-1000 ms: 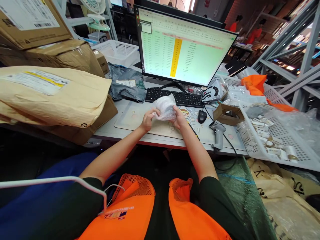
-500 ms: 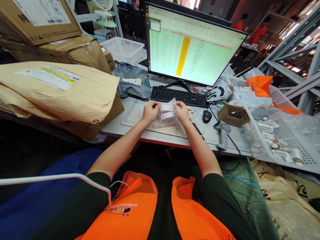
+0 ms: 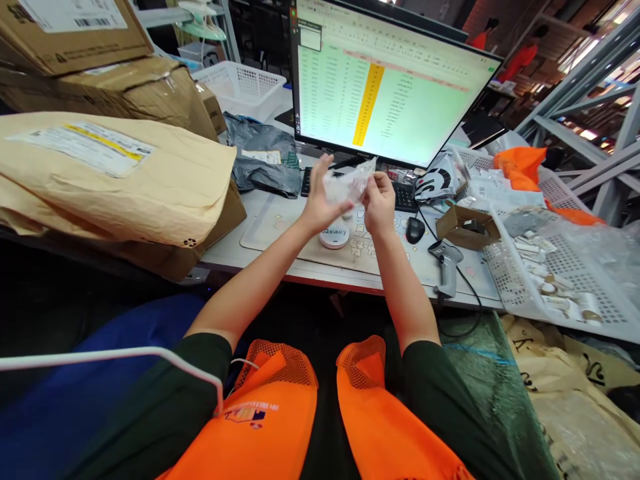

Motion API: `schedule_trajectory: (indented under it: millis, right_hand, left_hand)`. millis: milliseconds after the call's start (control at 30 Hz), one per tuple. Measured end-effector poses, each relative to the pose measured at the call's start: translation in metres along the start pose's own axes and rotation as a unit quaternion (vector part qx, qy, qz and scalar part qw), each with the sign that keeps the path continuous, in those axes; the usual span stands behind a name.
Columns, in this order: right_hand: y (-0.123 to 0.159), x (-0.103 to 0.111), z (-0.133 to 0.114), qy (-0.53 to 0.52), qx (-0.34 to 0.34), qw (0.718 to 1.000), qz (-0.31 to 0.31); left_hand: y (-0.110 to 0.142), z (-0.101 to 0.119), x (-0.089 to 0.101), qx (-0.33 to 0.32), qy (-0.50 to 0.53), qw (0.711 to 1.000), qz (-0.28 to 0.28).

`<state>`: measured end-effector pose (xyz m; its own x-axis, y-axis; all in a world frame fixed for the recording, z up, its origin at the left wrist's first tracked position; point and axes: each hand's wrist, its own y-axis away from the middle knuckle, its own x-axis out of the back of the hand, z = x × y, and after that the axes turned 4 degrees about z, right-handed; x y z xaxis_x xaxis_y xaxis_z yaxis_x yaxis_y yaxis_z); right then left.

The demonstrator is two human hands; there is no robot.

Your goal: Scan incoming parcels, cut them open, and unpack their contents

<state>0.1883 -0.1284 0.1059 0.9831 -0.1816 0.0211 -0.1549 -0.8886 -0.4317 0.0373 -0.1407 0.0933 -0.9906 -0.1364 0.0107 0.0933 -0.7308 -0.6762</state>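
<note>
A crumpled clear plastic bag (image 3: 345, 185) is up in front of the keyboard, pinched by the fingers of my right hand (image 3: 380, 203). On its other side, my left hand (image 3: 320, 200) is open, with thumb and fingers spread beside the bag; whether it touches the plastic I cannot tell. Below the hands, a round white container (image 3: 334, 236) with "beauty" printed on its lid rests on the desk mat (image 3: 280, 233). Behind it another small pale object is partly covered by my left thumb and the bag.
A keyboard (image 3: 404, 197) and monitor (image 3: 385, 87) stand behind. Right of my hands are a mouse (image 3: 415, 230), a barcode scanner (image 3: 447, 267), a small cardboard box (image 3: 463, 229) and a white basket (image 3: 525, 293) of small items. Parcels (image 3: 115, 180) crowd the left.
The bag has risen off the mat in my right hand, and my left hand has let go and spread its fingers. The white container now lies out of the bag on the mat.
</note>
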Motion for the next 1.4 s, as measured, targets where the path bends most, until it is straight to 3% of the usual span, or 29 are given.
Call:
schedule_trajectory:
  millis: [100, 200, 233, 300, 400, 433, 467, 533, 567, 633, 733, 800, 900, 1000, 1100, 1167, 1267, 1400]
  right_hand:
    - [0.049, 0.015, -0.009, 0.064, 0.005, 0.995, -0.08]
    - [0.09, 0.061, -0.005, 0.152, 0.01, 0.986, -0.063]
    - [0.1, 0.083, -0.001, 0.178, 0.002, 0.983, -0.039]
    - [0.112, 0.131, 0.009, 0.243, -0.028, 0.969, 0.016]
    - [0.119, 0.204, 0.022, 0.36, -0.065, 0.921, 0.133]
    - [0.12, 0.224, 0.025, 0.417, -0.085, 0.889, 0.169]
    - [0.12, 0.243, 0.028, 0.475, -0.115, 0.851, 0.191]
    - [0.118, 0.27, 0.032, 0.568, -0.197, 0.779, 0.177]
    - [0.116, 0.279, 0.034, 0.591, -0.238, 0.756, 0.15]
    - [0.11, 0.291, 0.038, 0.588, -0.293, 0.747, 0.101]
    - [0.102, 0.295, 0.043, 0.556, -0.305, 0.766, 0.11]
    - [0.102, 0.294, 0.04, 0.491, -0.284, 0.808, 0.159]
    - [0.113, 0.287, 0.028, 0.279, -0.251, 0.896, 0.238]
    - [0.129, 0.27, 0.008, 0.091, -0.243, 0.939, 0.224]
    - [0.139, 0.24, -0.013, 0.085, -0.248, 0.952, 0.159]
    - [0.141, 0.213, -0.024, 0.128, -0.246, 0.955, 0.101]
    - [0.134, 0.168, -0.034, 0.182, -0.219, 0.958, 0.01]
    - [0.117, 0.122, -0.033, 0.248, -0.208, 0.945, -0.048]
  left_hand:
    - [0.024, -0.001, 0.005, 0.042, 0.005, 0.991, -0.124]
    - [0.041, -0.013, 0.041, 0.091, -0.088, 0.98, -0.152]
    - [0.044, -0.018, 0.059, 0.123, -0.174, 0.965, -0.156]
    - [0.047, -0.03, 0.095, 0.175, -0.303, 0.92, -0.175]
    - [0.042, -0.044, 0.126, 0.217, -0.47, 0.809, -0.278]
    - [0.037, -0.047, 0.125, 0.208, -0.481, 0.797, -0.3]
    - [0.031, -0.05, 0.118, 0.189, -0.465, 0.809, -0.307]
    - [0.016, -0.056, 0.089, 0.155, -0.407, 0.855, -0.281]
    - [0.007, -0.059, 0.069, 0.156, -0.382, 0.873, -0.261]
    - [-0.008, -0.066, 0.027, 0.217, -0.359, 0.877, -0.233]
    - [-0.021, -0.077, -0.02, 0.294, -0.35, 0.866, -0.204]
    - [-0.023, -0.083, -0.034, 0.295, -0.344, 0.869, -0.2]
    - [-0.024, -0.091, -0.034, 0.281, -0.317, 0.879, -0.218]
    - [-0.026, -0.098, -0.024, 0.262, -0.268, 0.905, -0.202]
    - [-0.027, -0.104, -0.015, 0.278, -0.163, 0.942, -0.092]
    - [-0.023, -0.105, -0.013, 0.335, -0.038, 0.941, -0.029]
    - [-0.011, -0.104, -0.014, 0.419, 0.112, 0.9, -0.04]
    - [0.008, -0.098, -0.018, 0.434, 0.127, 0.89, -0.056]
